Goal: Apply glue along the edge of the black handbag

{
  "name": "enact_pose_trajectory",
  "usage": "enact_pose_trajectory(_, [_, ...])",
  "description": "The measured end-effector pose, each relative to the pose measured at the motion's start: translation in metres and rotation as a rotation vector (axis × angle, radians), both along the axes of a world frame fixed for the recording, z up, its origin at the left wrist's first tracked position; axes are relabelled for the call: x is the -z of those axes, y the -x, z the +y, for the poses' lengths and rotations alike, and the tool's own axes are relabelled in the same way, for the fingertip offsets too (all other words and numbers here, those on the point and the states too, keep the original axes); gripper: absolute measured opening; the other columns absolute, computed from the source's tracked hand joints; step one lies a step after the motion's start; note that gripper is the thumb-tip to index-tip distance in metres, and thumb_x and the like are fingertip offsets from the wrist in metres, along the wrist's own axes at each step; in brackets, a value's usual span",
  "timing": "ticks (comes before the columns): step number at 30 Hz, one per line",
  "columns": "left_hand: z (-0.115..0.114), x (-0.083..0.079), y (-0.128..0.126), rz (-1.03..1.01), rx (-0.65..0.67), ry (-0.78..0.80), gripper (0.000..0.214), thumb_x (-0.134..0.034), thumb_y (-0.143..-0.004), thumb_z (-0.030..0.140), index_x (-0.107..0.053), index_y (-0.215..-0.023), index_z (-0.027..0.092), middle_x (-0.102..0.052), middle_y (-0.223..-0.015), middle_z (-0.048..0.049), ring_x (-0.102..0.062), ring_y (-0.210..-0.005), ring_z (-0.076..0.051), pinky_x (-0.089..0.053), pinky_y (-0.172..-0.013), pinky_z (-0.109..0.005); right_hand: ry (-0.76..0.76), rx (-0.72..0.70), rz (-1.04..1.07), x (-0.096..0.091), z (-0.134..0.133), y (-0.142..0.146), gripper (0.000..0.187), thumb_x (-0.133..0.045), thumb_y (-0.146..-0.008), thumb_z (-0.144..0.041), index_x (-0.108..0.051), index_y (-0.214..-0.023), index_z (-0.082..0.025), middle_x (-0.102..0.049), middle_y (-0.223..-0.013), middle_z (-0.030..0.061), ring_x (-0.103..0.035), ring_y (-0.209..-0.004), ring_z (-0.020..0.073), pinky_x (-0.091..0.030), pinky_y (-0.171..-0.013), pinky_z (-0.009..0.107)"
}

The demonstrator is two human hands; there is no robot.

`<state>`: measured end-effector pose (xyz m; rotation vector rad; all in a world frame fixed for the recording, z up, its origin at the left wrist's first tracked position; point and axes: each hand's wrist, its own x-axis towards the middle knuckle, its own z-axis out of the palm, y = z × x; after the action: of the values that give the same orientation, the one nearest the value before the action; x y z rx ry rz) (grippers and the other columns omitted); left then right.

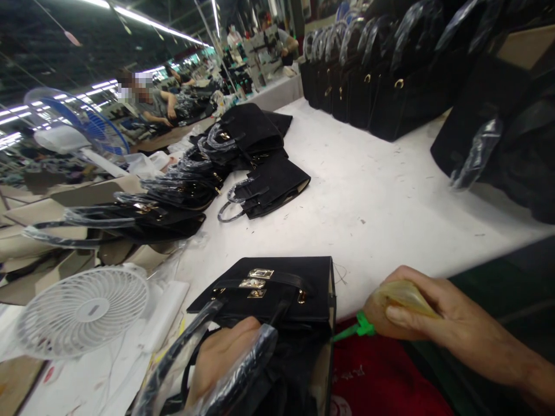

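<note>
A black handbag (277,289) with gold clasps lies at the near table edge, its handles wrapped in clear plastic. My left hand (221,355) is tucked among those wrapped handles, fingers curled round them. My right hand (416,315) squeezes a small yellowish glue bottle (405,294) whose green nozzle (353,331) points at the bag's side edge.
Several flat black bags (260,185) are stacked at the left of the white table (377,190). Upright black bags (381,75) line the far right. A white desk fan (82,309) stands near left, a blue fan (82,118) behind. Seated people work in the background. Red cloth (377,375) lies below.
</note>
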<state>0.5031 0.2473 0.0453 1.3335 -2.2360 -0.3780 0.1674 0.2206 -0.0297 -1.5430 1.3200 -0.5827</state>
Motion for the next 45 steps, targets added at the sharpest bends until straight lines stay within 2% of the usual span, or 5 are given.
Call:
enact_pose_trajectory(21, [-0.003, -0.005, 0.004, -0.038, 0.009, 0.059, 0.051, -0.037, -0.109, 0.033, -0.057, -0.064, 0.022, -0.053, -0.058, 0.002, -0.051, -0.048, -0.012, -0.049, -0.05, -0.02, 0.102, 0.012, 0.127, -0.003, -0.004, -0.003, 0.044, -0.055, -0.093, -0.07, -0.068, -0.092, -0.027, -0.069, -0.072, -0.0026, -0.063, -0.061, 0.0183, -0.046, -0.056, 0.031])
enact_pose_trajectory(26, [-0.003, -0.011, 0.008, -0.065, 0.046, 0.03, 0.056, -0.027, -0.111, 0.04, -0.054, -0.065, 0.021, -0.052, -0.061, 0.0012, -0.051, -0.049, -0.012, -0.046, -0.051, -0.023, 0.149, 0.188, 0.161, 0.0, -0.007, 0.007, 0.049, -0.062, -0.086, -0.073, -0.07, -0.099, -0.027, -0.076, -0.082, 0.0006, -0.07, -0.068, 0.0243, -0.052, -0.061, 0.035])
enact_pose_trajectory(36, [-0.005, 0.004, 0.002, 0.092, 0.096, 0.015, 0.049, -0.028, -0.111, 0.041, -0.05, -0.071, 0.022, -0.052, -0.062, 0.0032, -0.049, -0.047, -0.011, -0.037, -0.047, -0.027, 0.04, -0.028, 0.039, -0.008, 0.006, 0.004, 0.04, -0.059, -0.093, -0.065, -0.069, -0.096, -0.025, -0.072, -0.078, 0.0004, -0.067, -0.069, 0.0214, -0.052, -0.057, 0.029])
enact_pose_trajectory(41, [-0.012, 0.0, -0.004, 0.029, 0.277, -0.022, 0.042, -0.035, -0.109, 0.031, -0.049, -0.071, 0.021, -0.053, -0.061, 0.0032, -0.05, -0.046, -0.009, -0.037, -0.043, -0.024, 0.036, -0.028, 0.027, -0.008, 0.013, 0.004, 0.037, -0.059, -0.095, -0.062, -0.07, -0.097, -0.026, -0.072, -0.079, -0.0002, -0.068, -0.069, 0.0203, -0.053, -0.059, 0.028])
enact_pose_trajectory(45, [-0.007, -0.001, 0.0, 0.051, 0.137, -0.019, 0.046, -0.035, -0.109, 0.035, -0.047, -0.067, 0.02, -0.051, -0.061, 0.002, -0.049, -0.048, -0.011, -0.036, -0.046, -0.027, 0.058, -0.023, 0.02, -0.009, 0.018, 0.005, 0.033, -0.063, -0.093, -0.06, -0.071, -0.1, -0.029, -0.074, -0.084, -0.0012, -0.069, -0.071, 0.0196, -0.054, -0.059, 0.026])
